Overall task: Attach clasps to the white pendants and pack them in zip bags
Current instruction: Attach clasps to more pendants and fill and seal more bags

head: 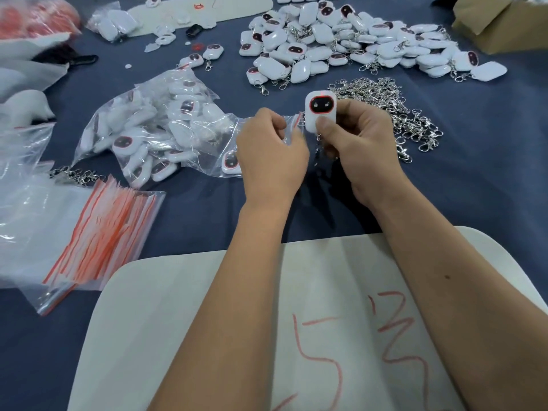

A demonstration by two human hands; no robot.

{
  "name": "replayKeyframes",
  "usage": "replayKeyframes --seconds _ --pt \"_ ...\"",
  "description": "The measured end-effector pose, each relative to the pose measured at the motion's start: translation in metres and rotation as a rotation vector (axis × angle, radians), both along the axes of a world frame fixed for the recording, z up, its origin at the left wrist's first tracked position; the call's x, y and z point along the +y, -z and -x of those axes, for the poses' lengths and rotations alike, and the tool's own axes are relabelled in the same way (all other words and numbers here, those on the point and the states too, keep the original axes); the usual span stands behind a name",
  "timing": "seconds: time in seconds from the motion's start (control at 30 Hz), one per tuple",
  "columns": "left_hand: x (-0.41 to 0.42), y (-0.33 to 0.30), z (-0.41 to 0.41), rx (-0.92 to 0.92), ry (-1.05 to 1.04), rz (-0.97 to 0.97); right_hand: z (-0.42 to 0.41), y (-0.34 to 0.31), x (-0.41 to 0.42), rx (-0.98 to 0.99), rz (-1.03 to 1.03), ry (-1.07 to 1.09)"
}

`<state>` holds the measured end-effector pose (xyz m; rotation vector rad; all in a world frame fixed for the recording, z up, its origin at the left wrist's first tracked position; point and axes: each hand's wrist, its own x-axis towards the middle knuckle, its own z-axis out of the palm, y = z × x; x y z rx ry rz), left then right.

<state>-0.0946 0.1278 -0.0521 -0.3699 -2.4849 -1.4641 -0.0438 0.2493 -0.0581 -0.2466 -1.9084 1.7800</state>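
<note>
— At centre frame, what are you holding?
— My right hand pinches a white pendant; my left hand pinches a zip bag at its nine o'clock.
— And the clasps?
— Heaped at three o'clock.

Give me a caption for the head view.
Right hand holds a white pendant while left hand pinches a zip bag.

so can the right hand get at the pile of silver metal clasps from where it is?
Probably yes: the pile of silver metal clasps lies just beyond the right hand with nothing between, but its fingers hold a white pendant.
</note>
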Motion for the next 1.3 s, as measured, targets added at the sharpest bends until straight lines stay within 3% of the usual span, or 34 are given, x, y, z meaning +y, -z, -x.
replayKeyframes --seconds 0.1,0.27,0.6,0.7,1.0,1.17,1.3 --pt "0.0 0.001 0.001 0.019 0.014 0.117 0.0 -0.002 -0.002 0.026 0.028 0.021" --pt "-0.002 0.001 -0.001 0.023 -0.005 0.137 0.001 -0.004 -0.005 0.078 0.099 0.045" --pt "0.003 -0.004 -0.002 -0.035 0.056 -0.068 0.003 -0.005 -0.013 0.152 0.195 -0.024" --pt "0.003 -0.003 -0.004 -0.015 0.089 -0.078 0.004 -0.004 -0.014 0.114 0.12 -0.002" --pt "0.0 -0.01 -0.005 0.134 -0.067 -0.297 0.006 -0.003 -0.015 -0.058 -0.142 0.021" --pt "0.001 -0.012 -0.009 0.305 -0.063 -0.268 0.006 0.0 -0.019 -0.108 -0.34 0.079" --pt "0.002 -0.013 -0.011 0.357 -0.046 -0.223 0.004 0.0 -0.02 -0.065 -0.398 -0.006"
